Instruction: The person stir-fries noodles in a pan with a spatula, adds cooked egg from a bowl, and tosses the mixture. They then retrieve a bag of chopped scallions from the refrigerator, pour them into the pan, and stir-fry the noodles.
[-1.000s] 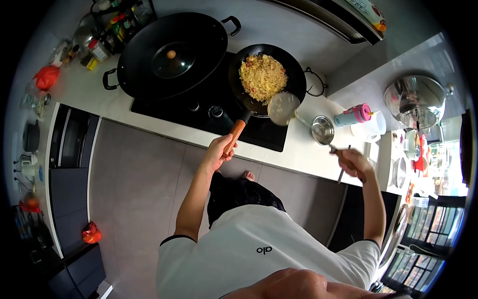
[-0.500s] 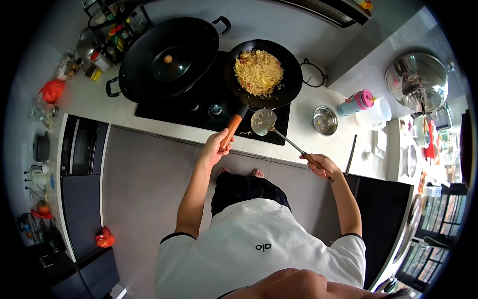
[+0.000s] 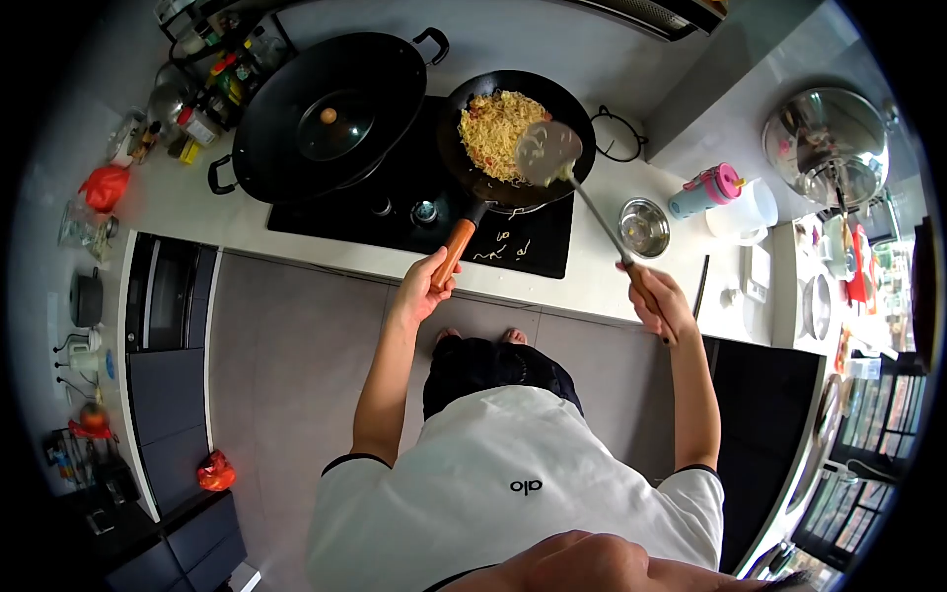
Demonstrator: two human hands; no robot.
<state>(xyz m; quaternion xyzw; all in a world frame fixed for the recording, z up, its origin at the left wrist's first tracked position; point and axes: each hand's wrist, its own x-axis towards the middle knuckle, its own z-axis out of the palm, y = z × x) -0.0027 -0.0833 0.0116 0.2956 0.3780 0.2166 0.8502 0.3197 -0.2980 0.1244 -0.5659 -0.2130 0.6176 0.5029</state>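
Note:
My left hand [image 3: 424,286] is wrapped round the orange-brown handle of a dark wok [image 3: 582,118] on the right side of the stove. Yellow noodles [image 3: 498,128] with small reddish bits fill much of that wok. In my right hand [image 3: 661,303] is the wooden end of a long-handled metal spatula [image 3: 548,153], its broad head over the right edge of the noodles. Some food clings to the spatula near its neck. Stray noodle pieces [image 3: 493,254] lie on the black stove top [image 3: 395,212] in front of the wok.
A larger black wok [image 3: 266,128] with a glass lid [image 3: 335,126] stands at the left. Right of the stove are a small steel bowl [image 3: 643,225], a pink-and-blue bottle [image 3: 702,192] and a wire ring [image 3: 619,135]. Bottles of seasoning [image 3: 197,126] crowd the back left corner.
My right hand has moved up and slightly right, swinging the spatula head from the wok's front edge to over the noodles. My left hand keeps its hold on the handle.

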